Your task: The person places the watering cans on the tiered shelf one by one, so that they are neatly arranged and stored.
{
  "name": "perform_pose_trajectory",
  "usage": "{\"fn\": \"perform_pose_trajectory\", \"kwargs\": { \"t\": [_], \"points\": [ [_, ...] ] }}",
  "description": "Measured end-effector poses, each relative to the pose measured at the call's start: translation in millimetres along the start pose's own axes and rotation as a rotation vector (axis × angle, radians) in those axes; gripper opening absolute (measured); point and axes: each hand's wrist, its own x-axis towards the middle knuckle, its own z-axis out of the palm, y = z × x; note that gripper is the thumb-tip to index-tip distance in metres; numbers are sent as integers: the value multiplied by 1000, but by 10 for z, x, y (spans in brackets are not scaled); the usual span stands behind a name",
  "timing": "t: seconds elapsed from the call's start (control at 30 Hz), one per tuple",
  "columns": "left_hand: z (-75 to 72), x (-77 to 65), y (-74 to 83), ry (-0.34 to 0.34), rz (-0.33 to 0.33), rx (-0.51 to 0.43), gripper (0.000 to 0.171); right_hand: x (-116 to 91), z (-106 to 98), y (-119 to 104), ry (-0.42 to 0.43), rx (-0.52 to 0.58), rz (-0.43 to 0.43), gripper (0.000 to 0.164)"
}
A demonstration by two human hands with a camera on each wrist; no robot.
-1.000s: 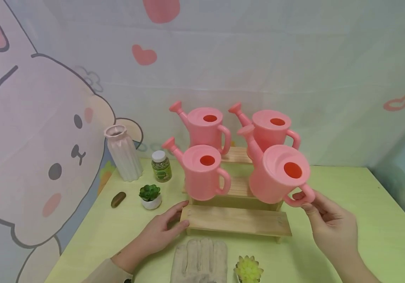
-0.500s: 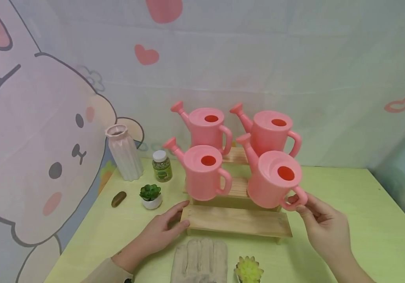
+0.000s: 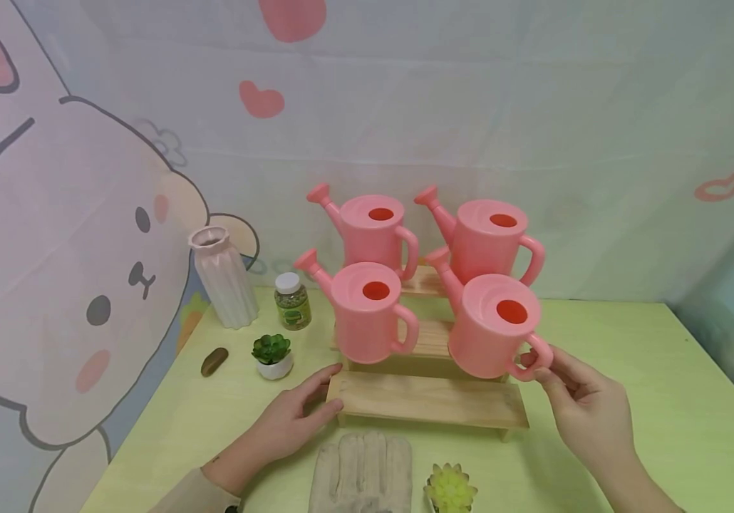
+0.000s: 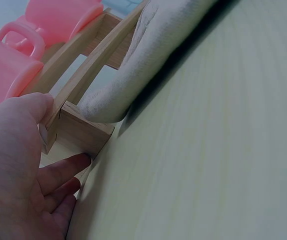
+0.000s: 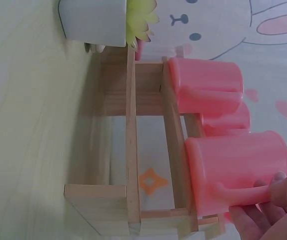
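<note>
My right hand (image 3: 588,410) pinches the handle of a pink watering can (image 3: 494,331), which stands at the right end of the middle step, tilted slightly in the head view. In the right wrist view, fingers (image 5: 278,192) curl round that handle, and the can's base (image 5: 196,175) meets the step's edge. My left hand (image 3: 290,420) grips the left end of the wooden step stand (image 3: 427,400), thumb over the lowest board and fingers by its leg. Another pink watering can (image 3: 367,320) stands left on the middle step. Two more, left (image 3: 372,235) and right (image 3: 485,246), occupy the top step.
A grey work glove (image 3: 362,474) and a yellow-green succulent (image 3: 450,488) lie before the stand. To the left are a white ribbed vase (image 3: 224,285), a jar with a white lid (image 3: 293,303), a potted green succulent (image 3: 274,356) and a brown stone (image 3: 214,362).
My right hand has carried the front right watering can down and leftward onto the middle step, and it leans less. My left hand stays at the stand's end.
</note>
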Motion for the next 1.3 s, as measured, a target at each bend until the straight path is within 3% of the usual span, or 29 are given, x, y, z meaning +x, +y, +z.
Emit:
{"fn": "perform_pose_trajectory", "kwargs": {
  "t": [0.43,0.93,1.07,1.2,1.3],
  "points": [
    [-1,-1,-33,7,-11,4,56,18,50,2,7,18,-80,39],
    [-12,1,-42,13,-14,16,56,43,49,-17,-13,8,-94,40],
    [-37,2,-8,26,-9,33,59,68,-26,-19,26,26,-91,44],
    [-150,-24,129,125,20,131,61,87,-128,-79,163,141,-226,37],
    [-296,-55,300,252,99,260,60,107,-172,-203,245,269,-457,27]
  ]
}}
